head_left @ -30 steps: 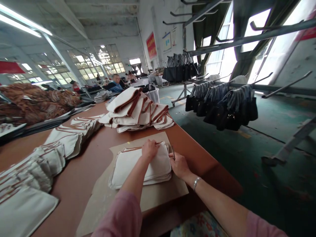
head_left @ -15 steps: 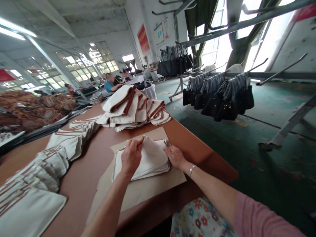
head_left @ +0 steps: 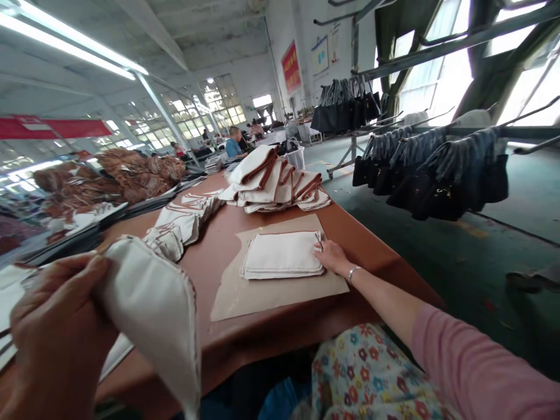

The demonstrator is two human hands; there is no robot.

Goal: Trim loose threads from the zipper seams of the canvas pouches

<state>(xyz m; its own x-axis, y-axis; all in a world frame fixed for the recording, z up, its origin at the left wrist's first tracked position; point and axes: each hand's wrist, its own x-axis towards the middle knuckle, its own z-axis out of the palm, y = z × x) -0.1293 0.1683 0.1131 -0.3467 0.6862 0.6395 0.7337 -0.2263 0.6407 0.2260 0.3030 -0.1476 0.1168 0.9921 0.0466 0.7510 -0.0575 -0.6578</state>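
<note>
My left hand (head_left: 61,321), large at the lower left, is closed on one corner of a white fabric panel (head_left: 153,315) with thin brown edging. The panel hangs down from my fingers, off the table's front edge. On a sheet of brown card (head_left: 245,303) lies a neat stack of similar white panels (head_left: 284,254). My right hand (head_left: 331,256) rests at the stack's right end, fingers closed around a small thin metal tool (head_left: 319,240). Only its tip shows, so its exact kind is unclear.
A row of overlapping white panels (head_left: 188,216) runs along the left of the brown table (head_left: 380,262). Behind the stack sits a heap of brown-edged pieces (head_left: 271,181). Black bags (head_left: 437,186) hang from a rack at right. A person (head_left: 235,144) sits farther back.
My left hand has lifted a panel off the stack and carried it left, toward the camera. My right hand stays at the stack's right end. The view has turned left.
</note>
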